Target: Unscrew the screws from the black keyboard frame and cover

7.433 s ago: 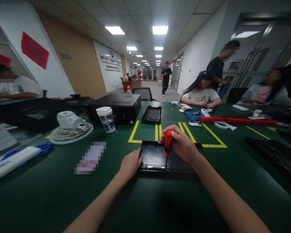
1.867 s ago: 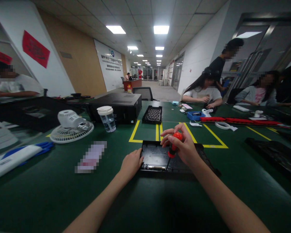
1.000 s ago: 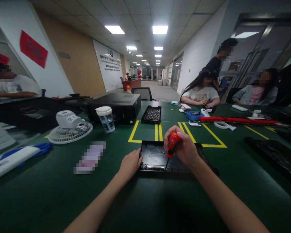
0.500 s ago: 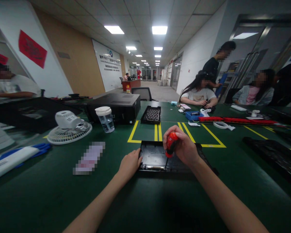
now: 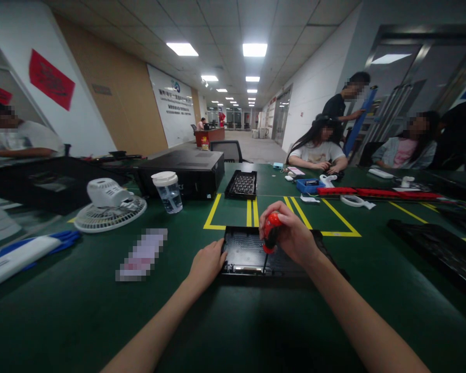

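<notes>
My right hand (image 5: 289,230) is closed around the red and black handle of a screwdriver (image 5: 271,230). Its thin shaft points down into a shallow black plastic panel (image 5: 243,248) that lies on the green table (image 5: 171,316). The tip touches or nearly touches the panel near a pale metallic strip along its front edge; what lies under the tip is too small to make out. My left hand (image 5: 208,263) grips the panel's left edge, thumb on the rim and fingers along the side. The panel's right part is partly hidden behind my right hand and forearm.
A white fan (image 5: 108,204), a lidded cup of water (image 5: 168,192) and a large black case (image 5: 186,168) stand left. Behind the panel lies a black tray (image 5: 241,184). Blue box (image 5: 309,185), tape roll (image 5: 355,201) and another black panel (image 5: 435,254) are right. People sit around the table.
The screwdriver handle and my right hand have tilted slightly leftward. My left hand stays on the panel's edge. In the background, a standing person's arm and a blue board have moved up.
</notes>
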{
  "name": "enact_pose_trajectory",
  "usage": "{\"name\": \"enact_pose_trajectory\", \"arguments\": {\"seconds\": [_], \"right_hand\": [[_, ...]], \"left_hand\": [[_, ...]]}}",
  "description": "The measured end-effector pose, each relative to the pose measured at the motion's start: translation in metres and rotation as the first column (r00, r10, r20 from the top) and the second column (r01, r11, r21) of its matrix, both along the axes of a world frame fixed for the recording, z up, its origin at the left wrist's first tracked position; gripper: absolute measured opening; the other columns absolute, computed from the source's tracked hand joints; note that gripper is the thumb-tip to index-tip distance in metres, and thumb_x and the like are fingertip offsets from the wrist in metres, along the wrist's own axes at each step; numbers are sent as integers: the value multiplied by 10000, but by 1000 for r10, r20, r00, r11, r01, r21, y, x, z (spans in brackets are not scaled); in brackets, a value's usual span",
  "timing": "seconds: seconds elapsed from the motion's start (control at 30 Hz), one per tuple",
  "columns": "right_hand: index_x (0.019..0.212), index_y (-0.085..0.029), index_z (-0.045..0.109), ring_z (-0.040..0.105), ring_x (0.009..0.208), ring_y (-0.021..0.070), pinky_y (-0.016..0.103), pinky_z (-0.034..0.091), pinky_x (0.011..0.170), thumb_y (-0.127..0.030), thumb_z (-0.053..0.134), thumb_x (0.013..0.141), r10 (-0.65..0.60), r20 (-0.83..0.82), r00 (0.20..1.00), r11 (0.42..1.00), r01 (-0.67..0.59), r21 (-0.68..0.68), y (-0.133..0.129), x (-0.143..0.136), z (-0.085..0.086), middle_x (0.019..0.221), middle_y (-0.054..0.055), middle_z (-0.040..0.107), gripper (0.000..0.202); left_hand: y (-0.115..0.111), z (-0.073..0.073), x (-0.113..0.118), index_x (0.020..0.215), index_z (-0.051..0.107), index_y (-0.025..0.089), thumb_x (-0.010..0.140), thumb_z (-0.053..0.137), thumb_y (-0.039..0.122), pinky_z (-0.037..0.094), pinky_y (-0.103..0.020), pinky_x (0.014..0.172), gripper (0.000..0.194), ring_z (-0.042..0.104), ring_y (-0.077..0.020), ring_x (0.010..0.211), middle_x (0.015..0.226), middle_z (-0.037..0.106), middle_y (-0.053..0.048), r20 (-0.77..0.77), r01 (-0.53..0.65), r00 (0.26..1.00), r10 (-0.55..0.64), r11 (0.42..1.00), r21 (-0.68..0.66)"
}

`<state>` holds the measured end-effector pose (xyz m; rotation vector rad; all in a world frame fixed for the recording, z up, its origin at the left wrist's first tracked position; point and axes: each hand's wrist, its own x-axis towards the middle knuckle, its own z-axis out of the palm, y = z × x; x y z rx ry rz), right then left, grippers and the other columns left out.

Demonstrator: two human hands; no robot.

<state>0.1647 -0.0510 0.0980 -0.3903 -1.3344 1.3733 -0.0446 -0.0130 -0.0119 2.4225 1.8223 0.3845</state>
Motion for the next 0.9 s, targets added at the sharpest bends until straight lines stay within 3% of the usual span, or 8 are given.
{"name": "enact_pose_trajectory", "arguments": {"seconds": [0.3, 0.9], "right_hand": [[938, -168, 526, 559, 628, 150, 295, 430, 627, -253, 431, 791, -11, 59, 998, 1000, 9, 27, 3, 3, 0, 763, 31, 556, 195], [890, -182, 543, 540, 645, 115, 266, 432, 636, -233, 525, 803, -68, 111, 992, 997, 63, 44, 3, 8, -3, 758, 3, 549, 102]], "left_hand": [[0, -1, 0, 1245, 428, 180, 863, 383, 345, 426, -286, 838, 419, 568, -193, 996, 1131, 582, -103, 0, 12, 1000, -12, 1000, 9], [2, -3, -2, 1256, 424, 169, 861, 387, 339, 428, -292, 856, 432, 556, -201, 1023, 1168, 569, -97, -16, 10, 1000, -10, 1000, 21]]}}
